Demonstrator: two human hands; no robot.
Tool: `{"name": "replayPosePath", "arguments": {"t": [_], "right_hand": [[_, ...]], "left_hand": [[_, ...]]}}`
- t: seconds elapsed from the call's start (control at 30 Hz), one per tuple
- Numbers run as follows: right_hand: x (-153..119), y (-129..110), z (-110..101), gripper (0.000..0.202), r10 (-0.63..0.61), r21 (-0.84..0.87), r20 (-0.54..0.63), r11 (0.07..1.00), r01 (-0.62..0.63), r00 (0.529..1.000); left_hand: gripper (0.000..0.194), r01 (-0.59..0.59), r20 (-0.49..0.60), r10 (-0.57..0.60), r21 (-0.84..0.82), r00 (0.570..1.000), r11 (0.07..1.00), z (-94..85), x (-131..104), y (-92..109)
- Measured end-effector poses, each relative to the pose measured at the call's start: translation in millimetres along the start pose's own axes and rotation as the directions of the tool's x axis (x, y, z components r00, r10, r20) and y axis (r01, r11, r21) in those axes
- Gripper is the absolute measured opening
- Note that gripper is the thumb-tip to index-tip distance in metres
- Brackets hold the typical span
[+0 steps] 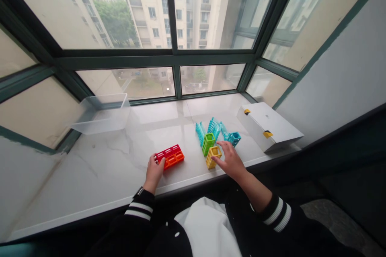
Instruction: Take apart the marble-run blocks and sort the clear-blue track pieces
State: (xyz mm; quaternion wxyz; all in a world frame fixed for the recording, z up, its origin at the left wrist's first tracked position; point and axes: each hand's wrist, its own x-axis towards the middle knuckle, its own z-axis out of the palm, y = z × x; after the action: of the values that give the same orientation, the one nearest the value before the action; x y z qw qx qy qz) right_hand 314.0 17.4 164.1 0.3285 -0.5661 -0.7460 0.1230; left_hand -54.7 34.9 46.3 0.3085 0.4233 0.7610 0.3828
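My left hand point(155, 173) is closed on the left end of a red and orange plastic building block piece point(170, 156), a long openwork shape on the windowsill, thumb in front. My right hand point(231, 161) is beside a yellow openwork block point(213, 158), thumb and forefinger spread apart. The thumb tip overlaps the block's right side; whether it touches, I cannot tell. Just behind the yellow block stands a green openwork block point(208, 144). Several translucent blue toy pieces lie behind these, among them a ribbed curved one point(214, 128) and a square blue block point(234, 138).
A clear plastic bin point(104, 122) stands at the back left of the marble-patterned windowsill point(120, 168). At the right is a white box point(268, 124) with yellow tabs. Green-framed windows point(175, 58) border the back, and the sill's front edge runs close to my body.
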Motion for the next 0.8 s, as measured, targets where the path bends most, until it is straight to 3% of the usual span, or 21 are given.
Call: {"name": "replayPosePath", "arguments": {"t": [0.13,0.27,0.33,0.4,0.5,0.57,0.6,0.67,0.73,0.8], "right_hand": [[-6.1,2.8,11.7,0.046,0.087,0.034,0.106,0.995,-0.091,0.991],[-8.5,-12.4,7.8,0.041,0.093,0.088,0.15,0.99,-0.107,0.984],[-10.0,-22.9,5.1,0.041,0.082,0.164,0.164,0.98,-0.109,0.983],[-11.7,-34.0,6.7,0.043,0.091,0.296,0.189,0.944,-0.145,0.978],[-13.1,-47.1,21.9,0.046,0.061,0.55,0.29,0.806,-0.219,0.955],[-12.4,-50.3,39.1,0.045,0.029,0.637,0.361,0.723,-0.269,0.932],[-11.5,-50.2,48.8,0.044,0.031,0.632,0.383,0.72,-0.287,0.923],[-9.0,-48.0,68.1,0.04,0.032,0.538,0.399,0.801,-0.262,0.917],[-5.9,-45.7,86.2,0.044,-0.038,0.384,0.378,0.916,-0.119,0.925],[-2.7,-45.8,102.9,0.054,-0.152,0.245,0.388,0.968,0.057,0.909]], "left_hand": [[0.058,-0.148,-0.063,0.164,0.202,0.984,0.968,-6.3,-12.0,5.5],[0.052,-0.313,-0.063,0.326,0.154,0.943,0.937,-14.0,-38.6,22.4],[0.052,-0.448,0.035,0.447,0.07,0.894,0.891,-16.7,-58.0,35.8],[0.059,-0.552,0.185,0.545,-0.018,0.818,0.834,-17.2,-77.8,49.9],[0.067,-0.683,0.354,0.648,-0.035,0.674,0.73,-14.2,-97.0,63.6],[0.061,-0.731,0.402,0.664,0.019,0.63,0.682,-11.3,-98.0,63.4],[0.057,-0.74,0.413,0.657,0.067,0.631,0.669,-10.1,-95.2,60.4],[0.052,-0.735,0.427,0.618,0.194,0.66,0.65,-8.9,-85.9,50.3],[0.052,-0.713,0.447,0.562,0.338,0.696,0.614,-8.8,-76.1,38.3],[0.052,-0.691,0.472,0.505,0.461,0.722,0.557,-8.4,-69.6,28.1]]}}
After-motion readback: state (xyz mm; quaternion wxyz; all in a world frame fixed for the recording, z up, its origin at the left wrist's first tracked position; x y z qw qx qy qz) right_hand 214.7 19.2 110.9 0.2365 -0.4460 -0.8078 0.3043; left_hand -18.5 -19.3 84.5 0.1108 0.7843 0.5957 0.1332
